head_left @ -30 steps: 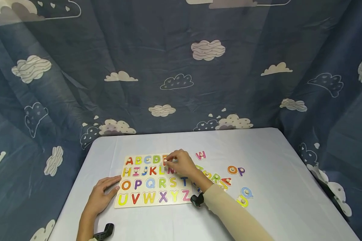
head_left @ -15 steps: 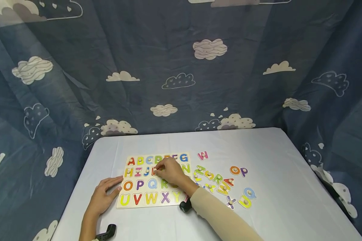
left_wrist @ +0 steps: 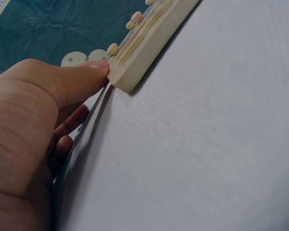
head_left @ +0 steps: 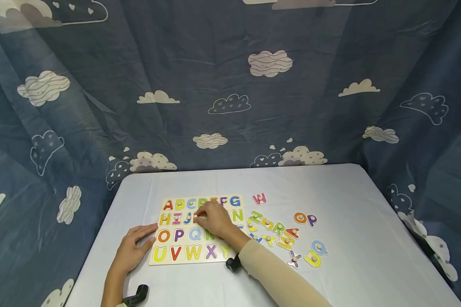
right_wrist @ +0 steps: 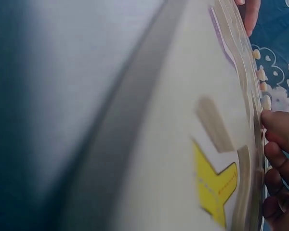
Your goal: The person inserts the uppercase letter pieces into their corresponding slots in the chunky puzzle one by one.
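A wooden alphabet puzzle board (head_left: pixel 176 259) lies on the white table, its upper left letters fitted with knobbed pieces. My right hand (head_left: pixel 217 219) is over the second row, just right of the J (head_left: pixel 187 218), pinching a knobbed letter puzzle piece; the fingers mostly hide the letter, with a little red showing. In the right wrist view the thumb (right_wrist: pixel 279 122) presses against a pale knob (right_wrist: pixel 266 102). My left hand (head_left: pixel 128 251) rests at the board's left edge with fingers extended; in the left wrist view its thumb (left_wrist: pixel 84 79) touches the board's corner.
Right of the board lie several loose knobbed letters, among them a pink W-shaped piece (head_left: pixel 259 198), an orange O (head_left: pixel 300 218), a purple P (head_left: pixel 311 220), a blue Q (head_left: pixel 319 247) and a purple X (head_left: pixel 294 259). A dark cloud-print curtain (head_left: pixel 230 128) hangs behind the table.
My right hand has moved left and slightly down, from near the E to beside the J, then stayed there. The F and G came into sight. My left hand has kept its place at the board.
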`<state>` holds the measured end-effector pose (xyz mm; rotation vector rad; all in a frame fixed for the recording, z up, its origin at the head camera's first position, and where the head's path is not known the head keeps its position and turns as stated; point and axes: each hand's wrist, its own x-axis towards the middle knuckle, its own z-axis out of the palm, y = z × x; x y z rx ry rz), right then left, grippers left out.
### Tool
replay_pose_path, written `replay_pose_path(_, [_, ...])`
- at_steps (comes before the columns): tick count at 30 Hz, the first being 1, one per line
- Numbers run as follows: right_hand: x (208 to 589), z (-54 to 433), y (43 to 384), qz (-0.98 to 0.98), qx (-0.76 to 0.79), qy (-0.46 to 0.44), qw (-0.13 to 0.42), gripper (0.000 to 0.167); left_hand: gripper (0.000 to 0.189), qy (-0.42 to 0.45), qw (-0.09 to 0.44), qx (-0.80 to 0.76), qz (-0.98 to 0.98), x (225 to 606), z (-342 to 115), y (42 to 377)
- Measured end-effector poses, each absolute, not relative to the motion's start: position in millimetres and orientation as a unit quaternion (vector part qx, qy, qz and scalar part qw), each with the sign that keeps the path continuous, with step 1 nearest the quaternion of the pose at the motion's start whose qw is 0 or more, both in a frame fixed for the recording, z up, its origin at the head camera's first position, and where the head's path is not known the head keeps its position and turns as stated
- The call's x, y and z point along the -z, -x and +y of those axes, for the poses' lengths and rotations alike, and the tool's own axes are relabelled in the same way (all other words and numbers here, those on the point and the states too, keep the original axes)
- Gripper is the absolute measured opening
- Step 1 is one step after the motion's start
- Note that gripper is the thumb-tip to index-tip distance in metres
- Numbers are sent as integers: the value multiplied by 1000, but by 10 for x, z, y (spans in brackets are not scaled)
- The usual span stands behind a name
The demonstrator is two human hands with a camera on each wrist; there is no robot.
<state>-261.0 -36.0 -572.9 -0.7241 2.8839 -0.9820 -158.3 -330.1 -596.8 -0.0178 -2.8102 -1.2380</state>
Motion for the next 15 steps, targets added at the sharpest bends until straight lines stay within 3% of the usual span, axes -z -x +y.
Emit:
replay_pose_path(8, [5693,-220,2595,907,352,230,24,21,41,4,38,396,-917,5973,-3296,1591])
replay_pose_path(15, [5631,53,2611,903,356,238,-9,19,42,8,39,395,-918,5952,-3310,1583])
